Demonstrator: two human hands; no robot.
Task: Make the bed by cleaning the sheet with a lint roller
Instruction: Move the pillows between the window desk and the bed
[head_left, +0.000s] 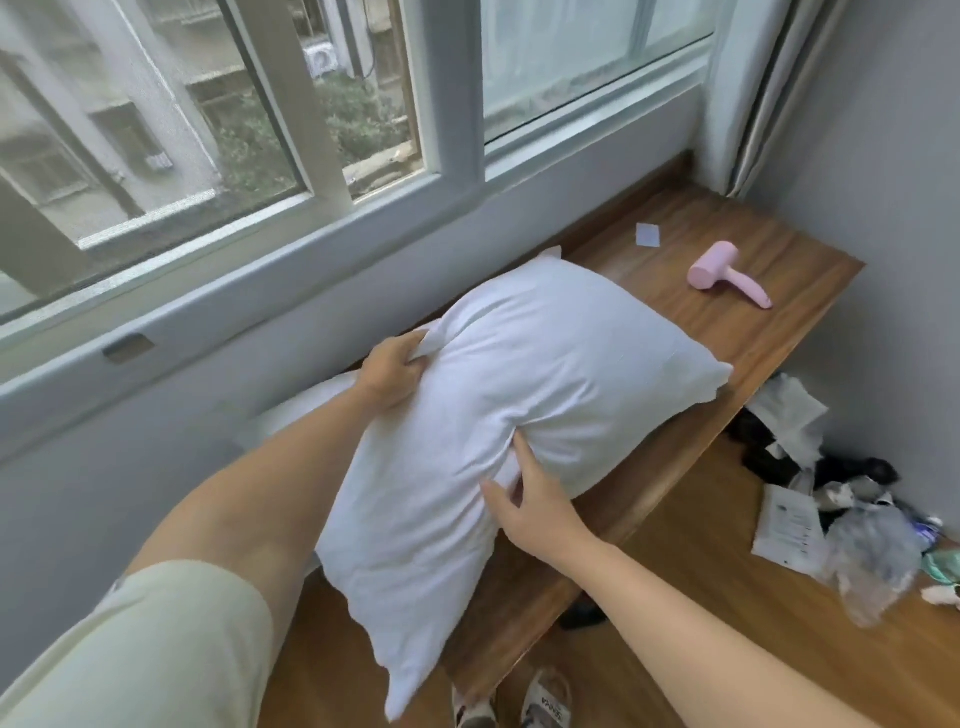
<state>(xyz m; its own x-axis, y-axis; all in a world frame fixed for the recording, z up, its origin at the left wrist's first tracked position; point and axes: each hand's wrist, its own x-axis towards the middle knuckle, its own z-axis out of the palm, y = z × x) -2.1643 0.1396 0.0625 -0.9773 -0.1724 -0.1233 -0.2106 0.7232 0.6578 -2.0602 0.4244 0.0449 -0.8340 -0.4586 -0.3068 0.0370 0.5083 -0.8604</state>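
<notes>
A white pillow (524, 395) lies tilted over the wooden window ledge (748, 332), its lower end hanging off the front edge. My left hand (389, 374) grips a fold of the pillowcase at its left side. My right hand (540, 499) holds the pillow's near side, fingers pressed into the fabric. A pink lint roller (724, 273) lies on the ledge to the right, apart from both hands. A second white pillow (306, 402) shows partly behind my left arm.
A small pale sheet (648, 235) lies on the ledge near the window. Papers, dark cloth and plastic bags (841, 525) are piled on the wooden floor at the right corner. My sandalled feet (545, 701) stand below the ledge. A curtain (769, 93) hangs at the right.
</notes>
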